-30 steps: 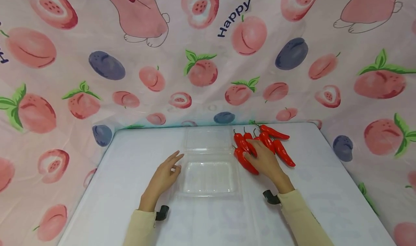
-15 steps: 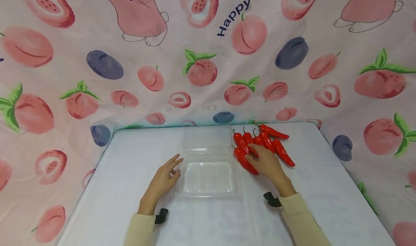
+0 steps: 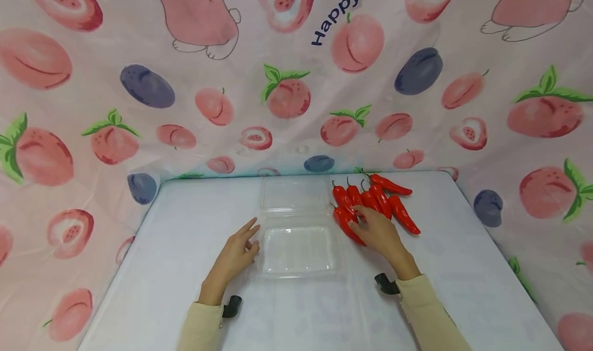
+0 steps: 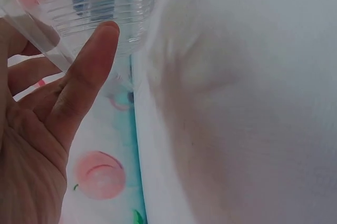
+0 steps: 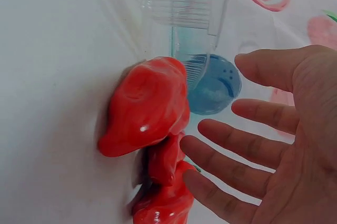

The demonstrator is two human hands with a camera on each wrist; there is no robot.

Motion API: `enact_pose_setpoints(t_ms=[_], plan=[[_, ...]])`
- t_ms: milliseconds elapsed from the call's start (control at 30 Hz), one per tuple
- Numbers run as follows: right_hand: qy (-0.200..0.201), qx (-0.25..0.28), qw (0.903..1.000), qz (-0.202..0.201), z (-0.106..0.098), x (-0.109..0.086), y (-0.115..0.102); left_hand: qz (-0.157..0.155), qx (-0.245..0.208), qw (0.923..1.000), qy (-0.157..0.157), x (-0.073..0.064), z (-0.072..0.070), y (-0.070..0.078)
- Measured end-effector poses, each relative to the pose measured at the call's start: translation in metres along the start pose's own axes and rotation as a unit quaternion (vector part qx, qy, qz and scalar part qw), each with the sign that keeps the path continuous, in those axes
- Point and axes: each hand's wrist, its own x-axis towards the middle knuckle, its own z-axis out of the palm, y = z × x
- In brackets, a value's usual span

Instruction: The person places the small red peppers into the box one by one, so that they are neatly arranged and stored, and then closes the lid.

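Note:
In the head view a clear plastic clamshell box (image 3: 262,261) lies opened flat, its lid (image 3: 295,195) toward the back. Just left of it is my left hand (image 3: 231,258), fingers relaxed and fingertips near the box's edge. The left wrist view has the thumb (image 4: 92,71) overlapping the ribbed clear wall. On the right, my right hand (image 3: 382,235) hovers over the near side of a pile of red chili peppers (image 3: 381,199). Its thumb and fingers are spread beside the nearest pepper (image 5: 147,108) in the right wrist view, holding nothing. This hand partly hides the pile in the head view.
A white cloth-covered table (image 3: 185,212) carries everything. Behind and at both sides hangs a pink fruit-print cloth (image 3: 296,47). One pepper (image 3: 391,185) lies at the back right, near the table's far edge. Each wrist wears a black camera mount (image 3: 386,284).
My right hand has drawn back slightly from the peppers, uncovering more of the pile. The left hand has barely moved. The head view has shifted a little.

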Motion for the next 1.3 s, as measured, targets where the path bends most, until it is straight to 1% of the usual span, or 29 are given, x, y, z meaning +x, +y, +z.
enact_pose_setpoints(t_ms=[200,300,533,700,900,1100,1300], plan=[[-0.016,-0.008,0.9998,0.005,0.004,0.000,0.003,-0.003,-0.006,1.0000,-0.002,-0.001,0.000,0.000],[-0.016,-0.013,0.9998,0.004,0.006,0.000,0.004,-0.011,-0.013,0.9998,-0.006,-0.001,0.000,0.000],[-0.019,-0.019,0.9996,0.006,0.011,0.001,0.008,-0.012,-0.021,0.9997,-0.008,0.000,0.000,-0.001],[-0.022,-0.029,0.9992,0.017,0.017,0.002,0.011,-0.015,-0.018,0.9997,-0.004,0.000,0.001,-0.002],[-0.020,-0.025,0.9990,0.032,0.021,0.002,0.012,-0.022,-0.020,0.9996,-0.001,-0.001,0.001,-0.002],[-0.015,-0.023,0.9992,0.028,0.023,0.002,0.013,-0.025,-0.025,0.9994,-0.002,-0.001,0.000,-0.001],[-0.013,-0.017,0.9995,0.024,0.021,0.001,0.011,-0.029,-0.021,0.9994,-0.002,-0.001,0.000,0.000]])
